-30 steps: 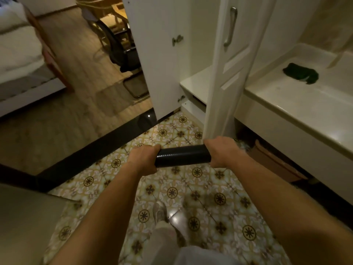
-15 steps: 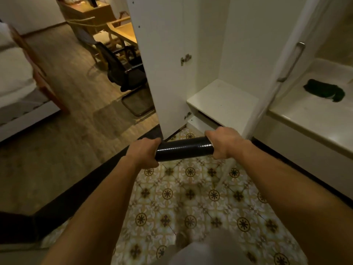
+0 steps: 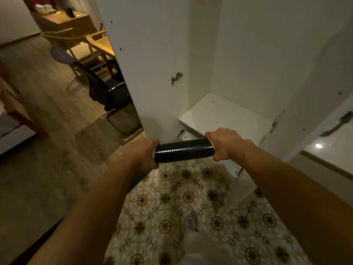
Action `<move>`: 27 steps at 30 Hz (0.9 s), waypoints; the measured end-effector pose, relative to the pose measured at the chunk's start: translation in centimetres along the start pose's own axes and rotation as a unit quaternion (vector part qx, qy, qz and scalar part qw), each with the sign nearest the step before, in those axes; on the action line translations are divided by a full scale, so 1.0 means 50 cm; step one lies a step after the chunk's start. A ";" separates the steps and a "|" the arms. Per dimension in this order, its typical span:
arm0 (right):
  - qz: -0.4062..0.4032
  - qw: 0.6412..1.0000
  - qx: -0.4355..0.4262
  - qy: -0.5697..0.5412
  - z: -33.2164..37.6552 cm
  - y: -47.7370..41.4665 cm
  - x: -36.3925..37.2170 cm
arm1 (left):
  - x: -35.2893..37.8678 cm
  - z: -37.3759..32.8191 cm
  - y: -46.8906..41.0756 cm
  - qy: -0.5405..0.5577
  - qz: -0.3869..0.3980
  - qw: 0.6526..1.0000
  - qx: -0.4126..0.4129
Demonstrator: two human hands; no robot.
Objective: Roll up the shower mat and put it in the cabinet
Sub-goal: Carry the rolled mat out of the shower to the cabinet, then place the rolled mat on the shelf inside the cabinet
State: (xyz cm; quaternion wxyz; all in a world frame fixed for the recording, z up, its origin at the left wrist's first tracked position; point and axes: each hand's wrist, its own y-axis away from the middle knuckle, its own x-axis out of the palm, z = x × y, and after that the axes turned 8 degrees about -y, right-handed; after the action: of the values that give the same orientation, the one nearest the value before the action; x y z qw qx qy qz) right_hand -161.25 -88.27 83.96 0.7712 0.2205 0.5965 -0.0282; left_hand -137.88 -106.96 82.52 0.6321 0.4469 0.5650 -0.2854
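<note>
We hold the shower mat (image 3: 183, 150) as a tight black roll, lying level and crosswise in the air above the patterned tile floor (image 3: 191, 203), so we judge the rolling part of the task finished. Our left hand (image 3: 145, 153) is clenched around the roll's left end and our right hand (image 3: 224, 143) is clenched around its right end, with only the glossy middle stretch showing between them. Just beyond the roll, slightly to the right, stands the open cabinet (image 3: 267, 54), and its white bottom shelf (image 3: 223, 113) looks bare and close at hand. The roll is not yet on that shelf; it sits just in front of the shelf's near edge. What we judge to be left is carrying the mat forward into the opening, setting it down and letting go. To the left, the open cabinet door (image 3: 145, 64) stands on edge, and past it lies the wooden floor (image 3: 47, 140) of the far room with a chair (image 3: 103, 81).
</note>
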 end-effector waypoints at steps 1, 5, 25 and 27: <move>-0.002 1.000 0.003 -0.009 -0.015 -0.033 -0.013 | -0.014 0.015 -0.035 0.009 0.004 1.000 0.004; -0.010 0.999 0.010 -0.045 -0.066 -0.148 -0.062 | -0.067 0.071 -0.159 0.029 0.000 0.999 0.016; 0.094 0.959 0.133 -0.234 -0.374 -0.421 -0.263 | -0.216 0.192 -0.626 0.457 0.014 0.884 0.103; 0.105 0.944 0.156 -0.271 -0.408 -0.448 -0.275 | -0.205 0.197 -0.693 0.514 0.013 0.853 0.089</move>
State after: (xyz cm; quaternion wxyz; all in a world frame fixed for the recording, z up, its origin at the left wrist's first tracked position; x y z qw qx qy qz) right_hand -190.59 -103.84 86.00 0.8583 0.3833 0.3266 -0.0988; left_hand -165.40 -132.33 83.68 0.2128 0.5915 0.7757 -0.0560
